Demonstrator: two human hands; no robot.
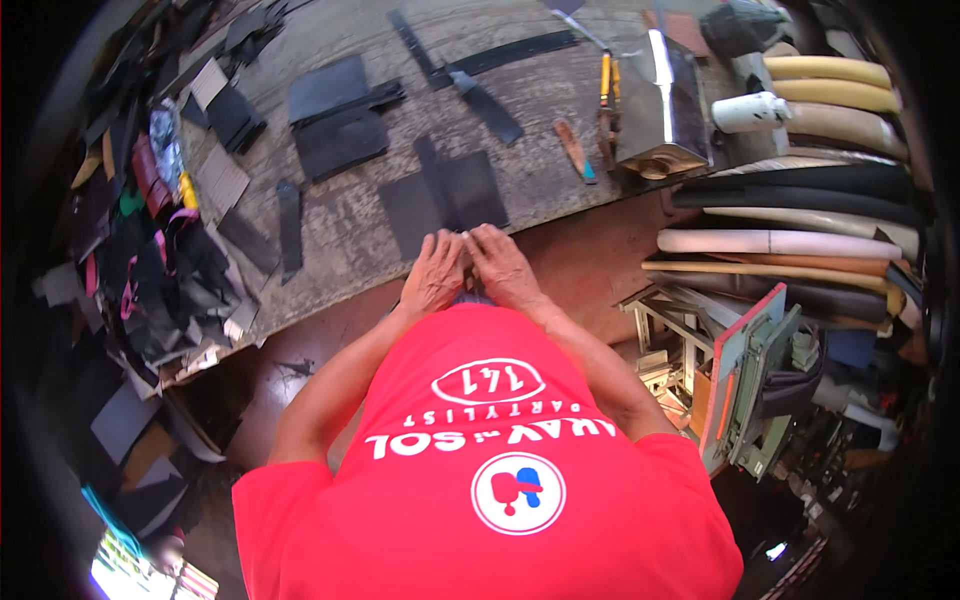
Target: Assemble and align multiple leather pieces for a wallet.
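My left hand (436,272) and my right hand (502,268) meet at the worktable's near edge, fingertips pinched together. Between them is the near end of a black strip (438,185), which looks like leather. It lies lengthwise over a flat black rectangular piece (484,188) of similar material. The fingers partly cover the strip's end, so the exact grip is hard to see. Farther left lies a stack of black flat pieces (345,143). Beyond my hands are a dark strip with a pale end (488,108) and a long black strip (520,52).
Scraps (190,280) pile along the table's left side. At right stand a shiny metal can (665,110), a yellow-handled tool (606,85) and a worn brown-and-teal tool (575,150). A white cylinder (750,112) and several material rolls (780,242) lie farther right.
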